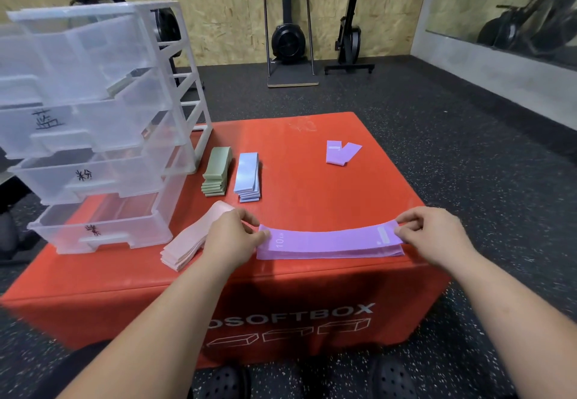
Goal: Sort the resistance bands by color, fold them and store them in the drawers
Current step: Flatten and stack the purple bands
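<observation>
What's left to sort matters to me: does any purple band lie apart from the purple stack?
Yes, a purple band lies alone farther back on the box, apart from the stack.

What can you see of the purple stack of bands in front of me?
The purple stack is several flat lilac bands laid unfolded along the near edge of the red box. The top band bears white print, 10 LB, near its left end and a pale label near the right. The left hand pinches its left end, the right hand its right end.
</observation>
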### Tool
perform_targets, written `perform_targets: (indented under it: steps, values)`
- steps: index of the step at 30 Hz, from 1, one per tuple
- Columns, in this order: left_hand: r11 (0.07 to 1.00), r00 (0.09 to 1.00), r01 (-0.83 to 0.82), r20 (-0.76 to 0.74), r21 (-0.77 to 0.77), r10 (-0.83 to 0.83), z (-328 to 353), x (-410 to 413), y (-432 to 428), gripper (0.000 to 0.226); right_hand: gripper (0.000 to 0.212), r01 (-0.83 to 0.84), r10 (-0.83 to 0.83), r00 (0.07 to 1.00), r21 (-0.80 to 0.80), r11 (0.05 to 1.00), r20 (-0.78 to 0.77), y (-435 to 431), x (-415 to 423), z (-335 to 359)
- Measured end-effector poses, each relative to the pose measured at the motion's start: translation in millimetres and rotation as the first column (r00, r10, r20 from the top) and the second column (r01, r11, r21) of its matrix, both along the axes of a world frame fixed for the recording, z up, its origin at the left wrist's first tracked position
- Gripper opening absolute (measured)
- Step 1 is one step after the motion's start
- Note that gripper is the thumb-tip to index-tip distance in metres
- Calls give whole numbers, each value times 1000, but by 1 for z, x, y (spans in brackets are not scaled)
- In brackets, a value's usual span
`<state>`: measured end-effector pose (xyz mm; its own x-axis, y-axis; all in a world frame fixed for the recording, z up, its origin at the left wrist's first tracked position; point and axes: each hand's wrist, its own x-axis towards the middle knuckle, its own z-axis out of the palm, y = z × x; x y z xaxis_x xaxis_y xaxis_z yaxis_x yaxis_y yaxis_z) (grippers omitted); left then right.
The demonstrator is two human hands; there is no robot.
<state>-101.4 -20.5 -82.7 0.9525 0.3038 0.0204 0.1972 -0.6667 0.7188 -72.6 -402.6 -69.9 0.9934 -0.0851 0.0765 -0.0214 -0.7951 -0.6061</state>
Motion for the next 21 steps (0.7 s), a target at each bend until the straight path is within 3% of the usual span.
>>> perform_targets:
  steps: [12, 17, 21]
  values:
    - [949, 998, 40, 25, 312, -51, -9, -1, -3, 29, 16, -58, 58, 998, -188, 981, -4, 11, 4, -12]
    - [927, 995, 75, 40, 366, -97, -3, 2, -1, 36, 33, -100, 101, 995, -218, 971, -8, 6, 10, -9]
    - [925, 967, 202, 86, 322, -241, 5, 5, 6, 38, 53, -286, 285, 958, -221, 932, -37, -6, 11, -1]
